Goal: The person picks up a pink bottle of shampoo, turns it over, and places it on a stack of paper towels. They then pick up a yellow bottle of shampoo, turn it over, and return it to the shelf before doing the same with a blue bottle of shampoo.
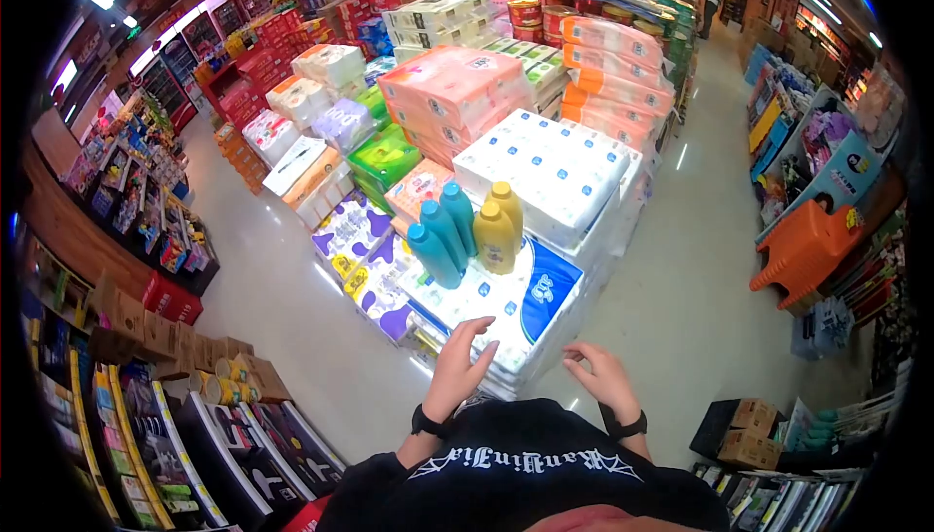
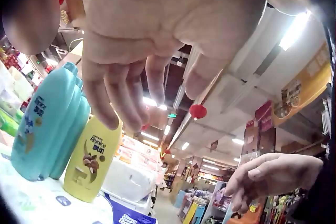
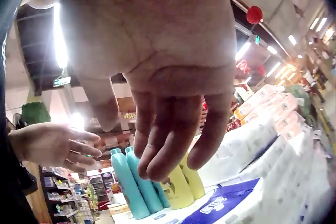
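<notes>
Three teal bottles [image 1: 435, 255] and two yellow Rejoice bottles [image 1: 497, 230] stand upright, grouped on a white-and-blue tissue pack [image 1: 477, 306]. My left hand [image 1: 460, 367] hovers at the near edge of this pack, fingers loosely bent and holding nothing. In the left wrist view its palm and fingers [image 2: 118, 92] hang in front of a yellow bottle [image 2: 93, 158], overlapping its top. Off the pack's right corner, my right hand [image 1: 603, 376] is held in the air, empty, with relaxed fingers. The right wrist view shows those fingers [image 3: 170, 150] partly covering the bottles.
Behind the bottles rises a large white tissue pack [image 1: 545, 167], with pink packs [image 1: 452, 89] beyond. Purple-patterned packs [image 1: 350, 235] lie to the left. Aisle floor [image 1: 671, 279] runs along the right, past an orange stool [image 1: 808, 245]. Shelves [image 1: 243, 454] stand at lower left.
</notes>
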The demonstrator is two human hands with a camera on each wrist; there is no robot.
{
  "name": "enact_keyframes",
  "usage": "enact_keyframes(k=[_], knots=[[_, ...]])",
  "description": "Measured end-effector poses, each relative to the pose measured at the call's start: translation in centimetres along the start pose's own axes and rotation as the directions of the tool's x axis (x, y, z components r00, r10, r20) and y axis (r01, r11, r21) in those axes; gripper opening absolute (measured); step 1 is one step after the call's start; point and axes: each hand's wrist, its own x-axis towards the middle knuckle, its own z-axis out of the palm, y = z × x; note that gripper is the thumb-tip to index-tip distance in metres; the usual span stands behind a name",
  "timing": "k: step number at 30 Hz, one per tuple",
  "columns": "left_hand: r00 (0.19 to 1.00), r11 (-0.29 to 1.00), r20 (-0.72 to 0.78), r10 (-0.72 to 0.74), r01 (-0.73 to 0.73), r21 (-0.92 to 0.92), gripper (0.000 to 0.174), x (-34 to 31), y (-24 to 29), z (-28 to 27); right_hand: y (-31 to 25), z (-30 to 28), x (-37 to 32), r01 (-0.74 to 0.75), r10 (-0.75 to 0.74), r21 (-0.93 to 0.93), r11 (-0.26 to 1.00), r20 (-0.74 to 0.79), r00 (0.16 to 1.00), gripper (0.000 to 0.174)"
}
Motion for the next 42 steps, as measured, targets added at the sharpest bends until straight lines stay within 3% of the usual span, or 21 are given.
enact_keyframes(k=[4,8,10,14,16,21,23,31,34,37,42], knots=[[0.998,0.999,0.024,0.050,-0.049,-0.015,0.040,4.3,-2.0,0.3,-0.2,-0.3,4.0,-0.021,0.025,0.094,0.995,-0.037,0.999,0.027],[0.994,0.995,0.109,-0.007,0.018,-0.101,0.053,7.9,-4.1,1.3,1.5,0.6,9.5,-0.047,0.066,0.264,0.963,-0.065,0.996,0.038],[0.978,0.996,0.209,0.010,0.009,-0.086,0.071,9.6,-4.8,1.6,1.4,0.9,11.8,-0.061,0.090,0.279,0.958,-0.090,0.992,0.046],[0.958,0.997,0.287,0.030,-0.008,-0.077,0.084,11.6,-6.0,2.2,2.0,1.6,15.8,-0.034,0.084,0.304,0.952,-0.152,0.985,0.057],[0.953,0.996,0.294,0.076,-0.061,-0.059,0.086,12.1,-7.6,3.0,3.2,2.9,17.4,-0.050,0.099,0.295,0.954,-0.154,0.983,0.059],[0.941,0.994,0.337,0.043,-0.005,-0.113,0.082,12.8,-7.5,3.0,2.9,3.8,19.6,-0.053,0.043,0.216,0.975,0.048,0.998,0.054],[0.943,0.996,0.329,0.053,-0.026,-0.086,0.080,12.8,-7.8,3.2,2.6,4.2,20.0,-0.037,0.029,0.194,0.980,0.042,0.999,0.054],[0.924,0.978,0.334,-0.188,0.143,0.154,0.076,12.4,-9.4,1.7,0.4,4.0,21.0,-0.087,0.068,0.269,0.959,0.079,0.995,0.051],[0.955,0.990,0.269,-0.124,0.103,0.092,0.078,12.5,-10.2,1.6,0.6,4.3,20.9,-0.097,0.074,0.269,0.958,0.096,0.993,0.053],[0.957,0.987,0.245,-0.157,0.159,0.015,0.084,12.7,-9.2,1.1,1.5,4.9,21.0,-0.116,0.086,0.277,0.954,0.115,0.990,0.057],[0.964,0.991,0.237,-0.123,0.132,-0.023,0.092,13.0,-9.0,1.1,1.9,5.7,20.7,-0.133,0.096,0.310,0.941,0.129,0.987,0.064]])
